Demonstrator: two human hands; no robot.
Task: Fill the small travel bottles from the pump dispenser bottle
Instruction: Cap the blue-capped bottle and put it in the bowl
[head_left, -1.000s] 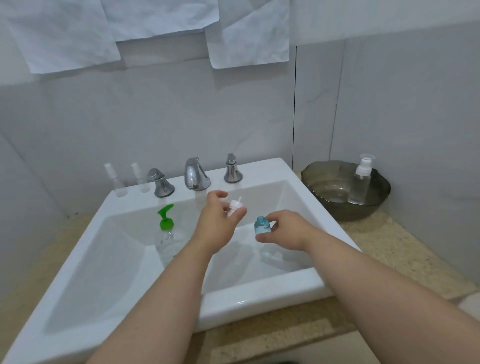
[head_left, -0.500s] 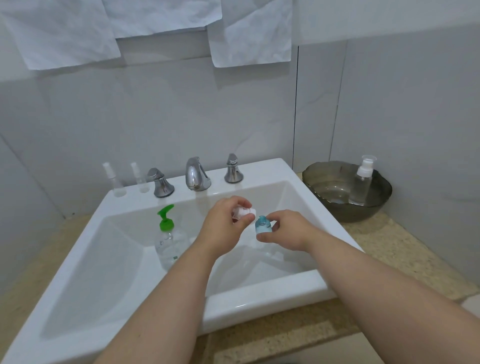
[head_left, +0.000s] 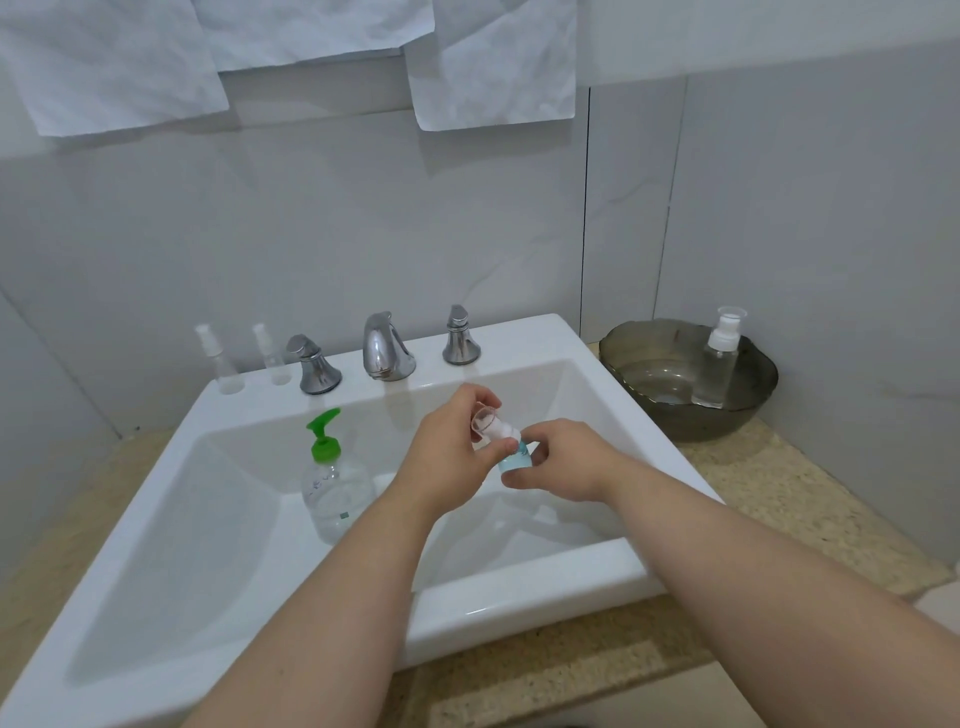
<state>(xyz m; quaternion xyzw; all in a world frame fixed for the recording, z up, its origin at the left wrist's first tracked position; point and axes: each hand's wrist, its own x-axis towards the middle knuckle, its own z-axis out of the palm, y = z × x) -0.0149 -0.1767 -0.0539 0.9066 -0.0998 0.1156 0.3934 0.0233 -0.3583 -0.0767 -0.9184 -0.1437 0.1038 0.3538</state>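
- Over the white sink (head_left: 519, 587), the left hand (head_left: 447, 457) pinches a white spray cap (head_left: 493, 425) with a clear cover between thumb and curled fingers. The cap is tilted and meets the neck of the small blue travel bottle (head_left: 517, 460).
- The right hand (head_left: 566, 462) grips that bottle from the right, thumb and fingertips closed round its body, which holds pale blue liquid.
- A second ago the cap was held apart from the bottle, to its left and a little farther away. Half a second ago it was just beside the bottle's top, and now the two touch. Whether the cap is fully seated cannot be told.
- The right hand has kept the bottle in nearly the same place above the basin, while the left hand has closed in on it.
- The pump dispenser bottle (head_left: 335, 483), clear with a green pump, stands upright inside the basin to the left of the hands, where it stood before.
- Two small clear spray bottles (head_left: 221, 358) stand on the sink's far-left ledge, left of the chrome faucet (head_left: 384, 348).
- On the speckled tabletop (head_left: 779, 493) at far right, a dark glass bowl (head_left: 727, 421) holds a taller spray bottle (head_left: 719, 364), which stands upright.
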